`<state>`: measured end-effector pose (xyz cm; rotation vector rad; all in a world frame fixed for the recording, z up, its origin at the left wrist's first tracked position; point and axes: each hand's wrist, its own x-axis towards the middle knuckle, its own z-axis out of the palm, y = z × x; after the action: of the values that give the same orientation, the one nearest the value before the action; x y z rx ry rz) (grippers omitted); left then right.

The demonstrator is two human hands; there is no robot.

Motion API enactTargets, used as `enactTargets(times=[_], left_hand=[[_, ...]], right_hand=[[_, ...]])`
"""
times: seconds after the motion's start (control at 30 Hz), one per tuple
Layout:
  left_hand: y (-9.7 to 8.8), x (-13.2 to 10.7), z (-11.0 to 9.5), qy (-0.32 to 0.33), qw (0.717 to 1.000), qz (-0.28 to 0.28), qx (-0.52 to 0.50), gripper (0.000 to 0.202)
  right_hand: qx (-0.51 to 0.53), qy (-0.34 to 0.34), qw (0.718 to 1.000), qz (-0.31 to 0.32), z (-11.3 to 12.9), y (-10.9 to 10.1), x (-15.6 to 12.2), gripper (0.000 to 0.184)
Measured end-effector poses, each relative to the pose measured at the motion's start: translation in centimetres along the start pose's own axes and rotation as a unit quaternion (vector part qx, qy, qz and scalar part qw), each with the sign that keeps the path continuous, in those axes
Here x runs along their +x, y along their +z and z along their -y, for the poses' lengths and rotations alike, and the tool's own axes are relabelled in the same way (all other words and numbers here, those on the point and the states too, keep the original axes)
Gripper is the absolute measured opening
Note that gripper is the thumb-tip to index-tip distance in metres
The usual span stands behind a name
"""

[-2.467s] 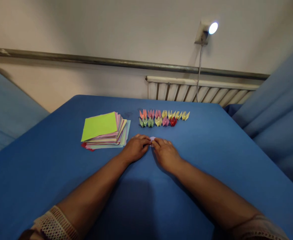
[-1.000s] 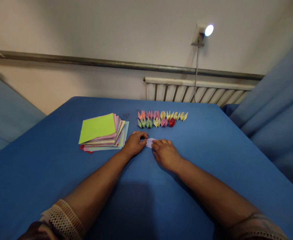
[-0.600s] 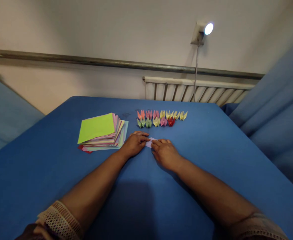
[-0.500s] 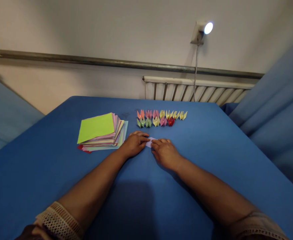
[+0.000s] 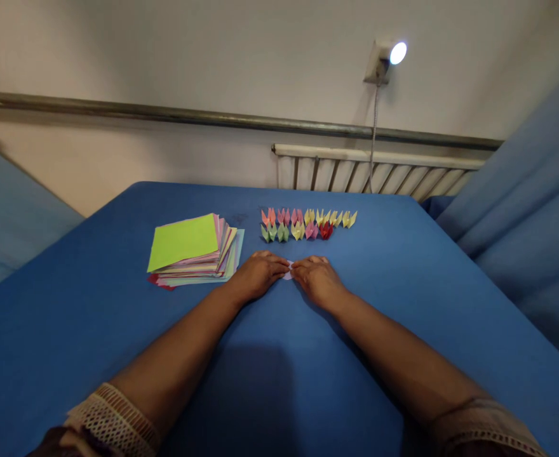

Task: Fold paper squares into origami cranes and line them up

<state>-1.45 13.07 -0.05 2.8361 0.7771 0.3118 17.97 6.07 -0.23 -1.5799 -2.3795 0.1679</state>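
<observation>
A small folded piece of lilac origami paper (image 5: pixel 288 275) lies on the blue-covered table, mostly hidden beneath my fingers. My left hand (image 5: pixel 259 275) is closed, its fingertips pressing the paper's left side. From the other side my right hand (image 5: pixel 318 280) holds the paper down, fingers together and bent. The two sets of fingertips nearly meet over it. Just beyond my hands stand two rows of folded paper cranes (image 5: pixel 297 230) in orange, pink, yellow, green and red.
To the left of my hands is a thick, uneven stack of coloured paper sheets (image 5: pixel 184 246), lime green on top. The blue table cover (image 5: pixel 403 266) reaches toward a wall with a radiator (image 5: pixel 336 153) and a pipe (image 5: pixel 213 119). Blue curtains (image 5: pixel 537 190) hang at both sides.
My fingertips have come closer together over the lilac paper, so less of it shows. My left fingers have slid slightly right. The cranes and the stack stay put.
</observation>
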Motion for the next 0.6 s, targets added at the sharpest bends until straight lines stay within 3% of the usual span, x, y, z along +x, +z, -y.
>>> enactTargets(times=[0.23,0.47,0.6], left_hand=[[-0.22,0.05,-0.59,-0.004,0.999,0.006,0.05,0.026],[-0.23,0.11,-0.81,0.001,1.0,0.004,0.008,0.026],[-0.3,0.2,-1.05,-0.03,0.999,-0.011,0.002,0.027]], right_hand=[[-0.019,0.004,1.0,-0.008,-0.66,0.14,0.49,0.027],[0.019,-0.007,1.0,-0.013,-0.55,-0.09,0.15,0.023],[0.013,0.0,1.0,-0.014,-0.51,0.0,0.21,0.024]])
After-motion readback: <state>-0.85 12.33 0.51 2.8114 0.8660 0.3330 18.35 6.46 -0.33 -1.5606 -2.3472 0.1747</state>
